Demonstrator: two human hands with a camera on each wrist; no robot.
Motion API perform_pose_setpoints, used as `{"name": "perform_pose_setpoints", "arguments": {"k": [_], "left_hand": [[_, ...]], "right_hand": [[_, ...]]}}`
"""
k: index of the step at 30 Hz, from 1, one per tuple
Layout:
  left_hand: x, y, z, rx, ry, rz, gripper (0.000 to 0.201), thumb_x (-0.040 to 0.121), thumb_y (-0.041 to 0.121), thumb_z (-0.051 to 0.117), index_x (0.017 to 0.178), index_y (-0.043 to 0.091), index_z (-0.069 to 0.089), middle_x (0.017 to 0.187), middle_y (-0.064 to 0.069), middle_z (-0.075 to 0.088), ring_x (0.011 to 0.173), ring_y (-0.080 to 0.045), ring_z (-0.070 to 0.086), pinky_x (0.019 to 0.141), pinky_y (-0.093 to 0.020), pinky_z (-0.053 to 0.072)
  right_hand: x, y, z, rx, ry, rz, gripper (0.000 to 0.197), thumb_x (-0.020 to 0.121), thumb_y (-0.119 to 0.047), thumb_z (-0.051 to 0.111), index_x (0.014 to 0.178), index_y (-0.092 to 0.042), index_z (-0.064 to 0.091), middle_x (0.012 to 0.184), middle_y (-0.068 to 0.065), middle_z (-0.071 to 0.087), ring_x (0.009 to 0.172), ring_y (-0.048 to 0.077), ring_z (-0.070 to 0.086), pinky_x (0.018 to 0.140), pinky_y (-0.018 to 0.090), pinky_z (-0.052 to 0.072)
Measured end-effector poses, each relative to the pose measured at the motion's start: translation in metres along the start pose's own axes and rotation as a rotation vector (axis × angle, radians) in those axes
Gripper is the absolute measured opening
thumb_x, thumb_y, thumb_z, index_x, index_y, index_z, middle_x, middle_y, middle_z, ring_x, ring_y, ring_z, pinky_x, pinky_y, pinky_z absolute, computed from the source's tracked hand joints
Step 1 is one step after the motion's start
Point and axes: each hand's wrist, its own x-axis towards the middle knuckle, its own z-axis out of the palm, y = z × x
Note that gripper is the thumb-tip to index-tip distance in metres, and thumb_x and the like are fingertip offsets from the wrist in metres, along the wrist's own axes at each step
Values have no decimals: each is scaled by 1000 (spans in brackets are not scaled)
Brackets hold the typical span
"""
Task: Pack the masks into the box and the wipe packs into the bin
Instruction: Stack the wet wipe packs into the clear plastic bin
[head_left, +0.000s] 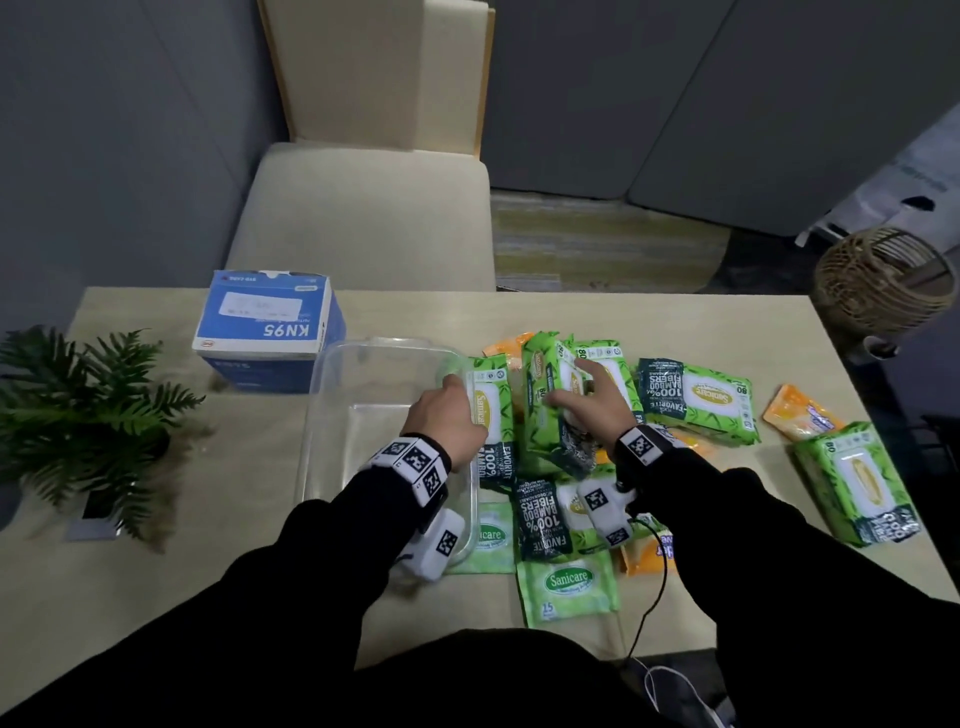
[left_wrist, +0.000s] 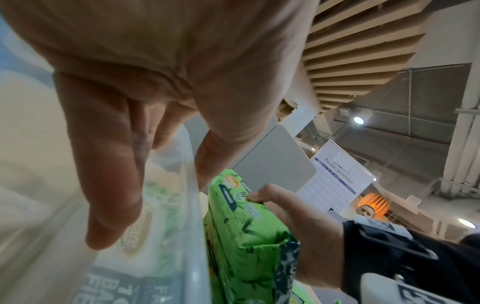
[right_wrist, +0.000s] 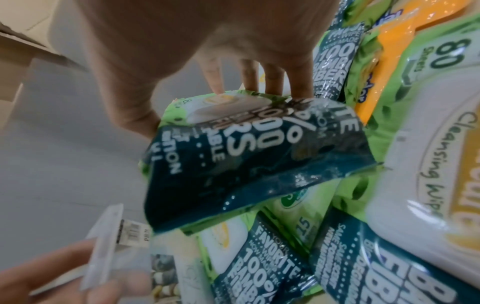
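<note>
Green wipe packs lie heaped across the right half of a pale wooden table (head_left: 156, 597), with a few orange packs (head_left: 802, 410) mixed among them. A person in black sleeves works the pile with both hands. The right hand (head_left: 592, 405) grips one green pack (head_left: 545, 415) lifted on edge above the heap, thumb on one face and the four fingers (right_wrist: 249, 76), held side by side, curled over the far side. The left hand (head_left: 447, 415) is at the right rim of a clear plastic bin (head_left: 337, 374) and touches a second green pack (head_left: 491, 410) lying just beside that rim; its fingers (left_wrist: 109, 164) are straight and close together on the inner side of the wall, the thumb on the outer side, and whether they pinch anything cannot be told. The bin stands at the table's centre, just left of the heap, with no packs seen inside it. A blue box marked KN95 (head_left: 265, 322) sits closed behind the bin's left corner. No loose masks can be made out on the table. Another big green pack (head_left: 857, 483) lies apart near the right edge. A small fern (head_left: 88, 405) stands at the left, a wicker basket (head_left: 883, 280) beyond the right corner, and a cream chair (head_left: 363, 208) behind the table.
</note>
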Motion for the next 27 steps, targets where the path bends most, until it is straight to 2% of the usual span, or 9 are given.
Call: {"name": "perform_pose_setpoints", "arguments": {"k": [3,7,10,13,15,18,20,22,27], "left_hand": [[6,5,-5,-7,-13,-11,52,80,20,69,127,11,47,107,-14,67,85,-36,71,68,-44,65],[10,15,-7,-26,-22,3,54,80,23,70,129,13,47,107,-14,69,79,-36,73,66,-44,65],[6,16,-12,-56,-42,5,59,83,33,71,133,13,48,106,-13,71,76,-33,74,71,-44,64],[-9,10,-33,-108,-15,44,59,96,48,61,144,16,49,125,-10,69,99,-29,72,94,-43,57],[-27,8,-55,-312,54,124,48,102,47,53,143,23,56,136,-3,66,111,-25,69,102,-46,53],[-59,10,-85,-731,-9,185,45,91,60,63,129,35,65,120,8,74,104,-17,74,88,-54,61],[-74,6,-101,-727,0,204,73,73,73,74,134,36,58,120,9,74,106,-14,73,89,-49,61],[-79,-3,-119,-689,78,197,96,57,82,79,137,37,53,120,7,73,105,-14,73,87,-48,62],[-74,-34,-168,-695,107,162,90,55,68,86,132,33,58,111,3,77,101,-15,75,80,-45,64]], "right_hand": [[-3,-2,-9,138,14,43,86,74,-40,85,149,-30,44,149,10,47,122,29,55,98,44,50],[-13,-10,-15,263,17,55,90,65,-49,81,147,-33,48,132,5,56,99,25,56,74,33,46],[-28,-26,-15,327,-15,-1,76,79,-40,80,148,-36,48,139,1,49,120,24,50,94,45,46],[-51,-51,-10,365,-93,-83,80,70,-43,83,143,-44,50,147,2,49,134,25,51,102,52,50],[-69,-70,-1,379,-137,-167,83,64,-42,87,139,-46,52,142,3,55,128,25,59,94,47,58],[-90,-97,18,372,-183,-319,84,66,-28,90,140,-40,52,132,1,60,118,21,65,85,34,62],[-96,-113,34,385,-236,-365,83,76,-13,87,146,-34,47,127,2,60,109,16,68,73,20,58],[-98,-126,49,401,-297,-404,93,75,-8,87,151,-34,39,131,3,60,107,15,70,73,20,58],[-97,-149,70,149,-412,-606,119,71,2,89,161,-32,20,148,-12,44,117,-25,49,87,8,50]]}}
